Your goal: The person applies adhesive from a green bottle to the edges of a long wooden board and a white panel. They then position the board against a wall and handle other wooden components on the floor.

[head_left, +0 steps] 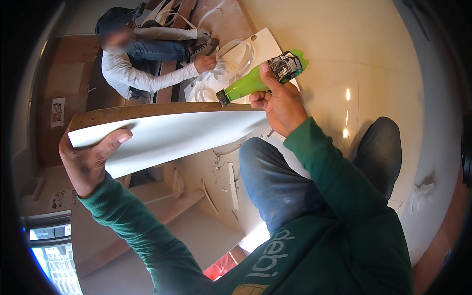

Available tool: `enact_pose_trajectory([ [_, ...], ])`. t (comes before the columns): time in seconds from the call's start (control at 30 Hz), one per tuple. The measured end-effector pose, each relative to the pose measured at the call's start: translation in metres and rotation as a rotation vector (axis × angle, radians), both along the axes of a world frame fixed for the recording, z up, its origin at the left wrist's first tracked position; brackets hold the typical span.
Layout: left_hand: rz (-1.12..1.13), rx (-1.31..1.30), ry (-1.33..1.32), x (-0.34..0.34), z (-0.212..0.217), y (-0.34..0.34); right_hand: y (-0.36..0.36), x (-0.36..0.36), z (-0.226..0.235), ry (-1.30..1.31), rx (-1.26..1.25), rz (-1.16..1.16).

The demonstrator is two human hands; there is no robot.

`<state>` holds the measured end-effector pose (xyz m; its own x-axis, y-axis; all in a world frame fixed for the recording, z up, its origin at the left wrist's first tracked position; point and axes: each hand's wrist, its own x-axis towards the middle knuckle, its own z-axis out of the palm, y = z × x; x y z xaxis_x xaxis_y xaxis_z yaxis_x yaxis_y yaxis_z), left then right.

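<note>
My right hand (pixel 286 109) is wrapped round a green plastic bottle (pixel 247 83) with a dark, crumpled label, tilted with its neck down to the left. The bottle's dark, crusted mouth is at the brown long edge (pixel 162 110) of a white panel (pixel 182 137); whether it touches cannot be made out. That edge faces up and has a dull, stained look. At the panel's left end, my left hand (pixel 87 160) grips it, thumb on the white face and fingers hidden behind the corner.
Beyond the panel a person (pixel 142 54) in a white top sits, one hand near coiled white strips (pixel 230 64) on a white board (pixel 268 44). Strip offcuts (pixel 232 184) lie on the floor below. Brown boards (pixel 105 255) stand at lower left; my knee (pixel 273 182) is beside the panel.
</note>
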<state>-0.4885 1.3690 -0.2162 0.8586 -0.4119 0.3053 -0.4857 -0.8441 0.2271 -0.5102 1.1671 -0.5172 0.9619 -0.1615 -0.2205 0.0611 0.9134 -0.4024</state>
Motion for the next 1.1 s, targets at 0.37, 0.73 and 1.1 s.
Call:
enact_pose_trajectory([
  [0.37, 0.011, 0.021, -0.006, 0.006, 0.004, 0.008, -0.024, 0.002, 0.020, -0.100, -0.127, -0.013],
  [0.73, -0.043, -0.082, 0.024, 0.001, 0.000, -0.002, -0.013, -0.003, -0.028, 0.132, -0.214, -0.054],
  [1.1, -0.035, -0.021, 0.027, 0.004, 0.001, 0.003, 0.004, -0.017, 0.086, -0.211, -0.212, -0.130],
])
